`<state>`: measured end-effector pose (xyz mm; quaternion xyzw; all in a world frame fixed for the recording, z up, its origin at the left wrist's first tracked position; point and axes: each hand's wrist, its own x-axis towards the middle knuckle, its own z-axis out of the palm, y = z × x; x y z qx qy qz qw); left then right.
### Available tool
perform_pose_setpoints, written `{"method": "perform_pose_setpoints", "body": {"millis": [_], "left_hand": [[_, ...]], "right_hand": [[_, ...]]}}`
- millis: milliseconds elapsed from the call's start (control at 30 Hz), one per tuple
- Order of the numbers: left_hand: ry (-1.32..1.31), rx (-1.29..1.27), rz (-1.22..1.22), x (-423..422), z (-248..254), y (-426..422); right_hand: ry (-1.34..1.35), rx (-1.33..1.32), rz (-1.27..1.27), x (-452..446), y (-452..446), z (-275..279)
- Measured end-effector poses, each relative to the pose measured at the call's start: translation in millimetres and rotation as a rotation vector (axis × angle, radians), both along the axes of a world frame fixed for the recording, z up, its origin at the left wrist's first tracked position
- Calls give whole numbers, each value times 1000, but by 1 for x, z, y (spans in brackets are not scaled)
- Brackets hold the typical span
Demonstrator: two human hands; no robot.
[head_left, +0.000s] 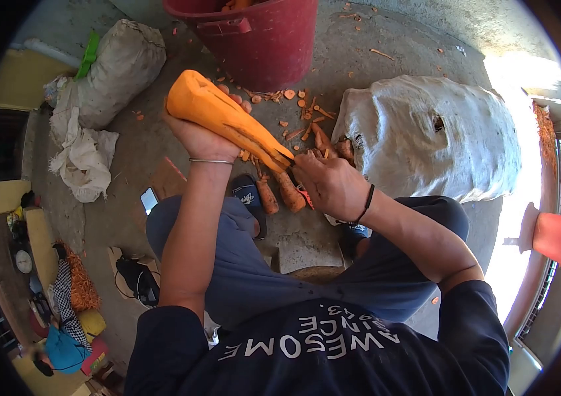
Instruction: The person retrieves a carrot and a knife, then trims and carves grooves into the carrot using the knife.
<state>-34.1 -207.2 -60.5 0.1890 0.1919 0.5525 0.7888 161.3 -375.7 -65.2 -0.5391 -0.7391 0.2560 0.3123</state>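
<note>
Clearly, one large carrot (224,121) is the thing in hand: thick, blunt and rounded at its upper end, tapering to a thin tip, its bright orange flesh pared into flat facets with a few darker grooves running lengthwise. It lies slantwise above the floor, its broad end resting in the left hand (202,136), whose palm cups it from below while the fingers wrap round the far side. The right hand (330,185) sits at the narrow end, its fingers curled closed round a small tool (305,196); only a bit of red shows beneath the fist, so its full shape is hidden.

Just below the tip, two rough, brownish carrots (288,191) lie on the grey concrete floor (386,56) between the person's feet. Near them are scattered orange slices and shavings (289,94), too many and too small to count surely. One red plastic bucket (264,49), smooth and round, stands beyond, with orange pieces inside.

Two bulging sacks of pale woven material flank the work: the right-hand sack (432,138) lies on its side, wrinkled, with a small dark hole; the left-hand sack (125,66) leans near the wall. One limp, crumpled sack (86,162) droops beside it. A single phone (149,200) lies near the person's knee.
</note>
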Motion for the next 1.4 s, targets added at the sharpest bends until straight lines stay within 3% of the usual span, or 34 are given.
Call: {"method": "perform_pose_setpoints", "body": {"millis": [100,200,300,500,567,600,667,700,767,933,1033,1100,1133,1200,1233,1300,1400], "left_hand": [[4,-15,-24,-1,1,2],[-21,8,10,-1,4,8],[-31,58,40,-5,1,12],[-172,125,-43,-3,-3,9],[-232,239,-120,-1,0,8],[-234,242,-121,-3,-3,11],[-305,283,-229,-10,-12,22],[-321,291,-237,-10,-12,21],[-332,261,-237,-9,-15,19],[-335,230,-232,-5,-5,8],[-238,244,-298,-16,21,16],[30,182,-320,-29,43,19],[28,185,-320,-38,47,23],[362,261,-225,-53,52,30],[360,260,-227,-52,49,29],[606,426,-260,-49,45,23],[612,430,-303,-46,49,18]], "right_hand": [[-15,-30,-11,-4,-2,-2],[85,121,-73,-7,2,-4],[125,-20,-102,-1,9,4],[58,179,-87,4,7,-9],[233,-105,-32,10,11,-10],[232,-102,-34,12,12,-5],[666,-684,7,16,14,12],[665,-682,6,17,14,10],[904,-742,51,16,12,2],[1044,-872,132,26,20,3],[1117,-904,142,42,27,7],[1094,-886,115,54,30,14],[1092,-884,115,59,31,15],[978,-684,66,70,33,18],[864,-745,59,82,35,34],[863,-727,88,86,36,28],[807,-718,154,96,36,27]]}}
